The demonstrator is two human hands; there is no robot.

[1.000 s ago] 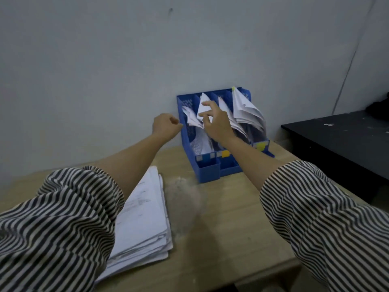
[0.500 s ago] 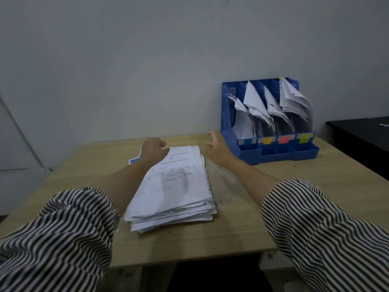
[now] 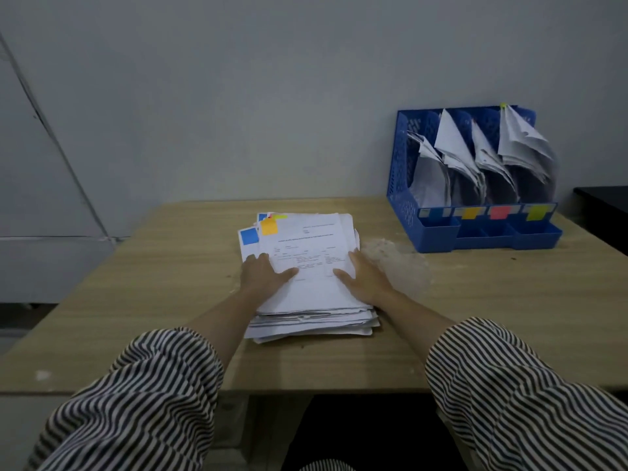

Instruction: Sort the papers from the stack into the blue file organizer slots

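My left hand (image 3: 263,274) lies flat on the left edge of the stack (image 3: 306,277), fingers straight, thumb stretched out across the top sheet. The stack sits mid-tabletop (image 3: 153,266), a thick, ragged pile of white pages. At its far left corner a blue tab (image 3: 249,236) pokes out, and just right of it an orange tab (image 3: 269,227) is stuck on the top sheet (image 3: 309,253), which carries printed lines too small to read. My right hand (image 3: 365,278) rests flat on the stack's right edge, fingers straight and pointing away from me, thumb lying on the paper. So both hands are flat and relaxed, one on each side of the pile, pinching nothing. Right of that hand there's a pale scuffed patch (image 3: 397,263) on the wood. Further right, at the back against the wall (image 3: 272,96), stands the organizer (image 3: 472,229), its four upright slots each holding curled papers (image 3: 482,158), with blue, orange, red and yellow labels along the front. My striped sleeves (image 3: 142,402) fill the bottom of the view.
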